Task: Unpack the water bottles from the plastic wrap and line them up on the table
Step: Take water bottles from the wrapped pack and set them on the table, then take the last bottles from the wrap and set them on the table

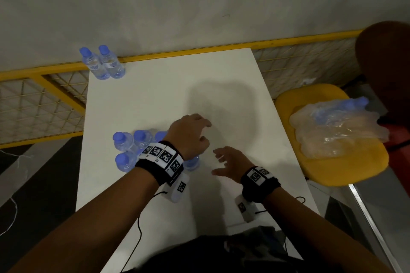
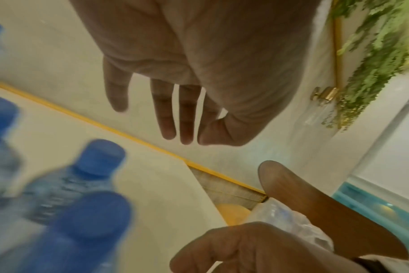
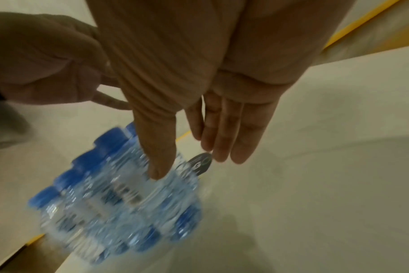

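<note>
Two blue-capped water bottles [image 1: 102,63] stand side by side at the table's far left corner. A cluster of several unwrapped bottles [image 1: 131,150] stands near the left edge, partly hidden by my left wrist; it is blurred in the wrist views [image 3: 119,194] [image 2: 82,175]. My left hand [image 1: 199,131] hovers just right of the cluster, fingers spread and empty, palm and straight fingers [image 2: 171,114] showing in its wrist view. My right hand [image 1: 224,162] is beside it, open and empty, fingers [image 3: 217,140] pointing toward the cluster. The crumpled plastic wrap [image 1: 332,131] lies on the chair.
The white table [image 1: 177,95] is narrow, with a yellow mesh railing [image 1: 44,99] behind and to its left. A yellow chair [image 1: 346,168] with a brown back [image 1: 386,62] stands at the right. Cables hang from both wristbands at the near edge.
</note>
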Tool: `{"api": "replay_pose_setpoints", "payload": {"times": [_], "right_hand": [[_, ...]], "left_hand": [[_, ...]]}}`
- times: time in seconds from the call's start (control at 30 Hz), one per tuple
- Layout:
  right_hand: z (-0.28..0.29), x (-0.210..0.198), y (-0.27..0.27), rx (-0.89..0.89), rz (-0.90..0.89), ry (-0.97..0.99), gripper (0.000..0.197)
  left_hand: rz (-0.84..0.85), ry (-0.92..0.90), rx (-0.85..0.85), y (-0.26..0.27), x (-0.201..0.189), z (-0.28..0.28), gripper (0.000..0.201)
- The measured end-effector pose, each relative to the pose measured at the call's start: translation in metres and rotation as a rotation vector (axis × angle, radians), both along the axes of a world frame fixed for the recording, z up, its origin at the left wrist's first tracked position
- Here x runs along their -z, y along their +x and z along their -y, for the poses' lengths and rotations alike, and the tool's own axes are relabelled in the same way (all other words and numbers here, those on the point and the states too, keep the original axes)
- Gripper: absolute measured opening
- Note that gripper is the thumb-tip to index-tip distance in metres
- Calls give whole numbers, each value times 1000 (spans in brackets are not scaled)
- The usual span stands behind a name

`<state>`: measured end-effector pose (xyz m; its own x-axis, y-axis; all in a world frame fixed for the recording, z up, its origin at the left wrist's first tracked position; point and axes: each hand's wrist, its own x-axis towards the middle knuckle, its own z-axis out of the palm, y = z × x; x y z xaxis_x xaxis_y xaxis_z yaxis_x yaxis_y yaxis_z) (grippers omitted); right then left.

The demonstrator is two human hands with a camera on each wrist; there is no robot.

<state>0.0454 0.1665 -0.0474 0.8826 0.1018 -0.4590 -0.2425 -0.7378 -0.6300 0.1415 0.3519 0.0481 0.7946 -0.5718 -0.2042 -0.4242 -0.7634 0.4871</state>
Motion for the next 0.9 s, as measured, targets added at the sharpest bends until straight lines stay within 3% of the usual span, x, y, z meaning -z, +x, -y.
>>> {"api": "replay_pose_setpoints", "payload": {"times": [0.07,0.17,0.3,0.4,0.5,0.57,0.6,0.63,0.73,0.83,0.9], "right_hand": [[42,-6,-18,74,-10,-5,54],[118,-15,-48,230,-29,-47,37],[235,-27,-88,431,-53,-151,8],[317,-23,-102,625,-59,-200,18],[374,-14,-96,627,16,-314,24],[395,-16,-77,735,-5,-222,10],[405,-10,-68,705,-92,-113,6],[419,2,-61,675,-71,-106,10],[448,25,-47,813,-134,-155,47],[467,48,-43,942,-328,4,53],[474,65,-35,963,-327,57,55]], "left_hand": [[-66,-75,87,-11,-2,34,43],[-126,-61,242,-28,3,97,34],[-294,-49,431,-61,9,200,35],[-503,24,560,-89,23,275,45],[-530,134,639,-116,44,342,66],[-541,130,550,-124,60,378,80],[-524,108,473,-125,66,394,83],[-486,78,380,-123,74,409,81],[-463,47,105,-108,91,444,61],[-522,40,-17,-83,121,465,72],[-545,77,-25,-65,131,473,67]]}}
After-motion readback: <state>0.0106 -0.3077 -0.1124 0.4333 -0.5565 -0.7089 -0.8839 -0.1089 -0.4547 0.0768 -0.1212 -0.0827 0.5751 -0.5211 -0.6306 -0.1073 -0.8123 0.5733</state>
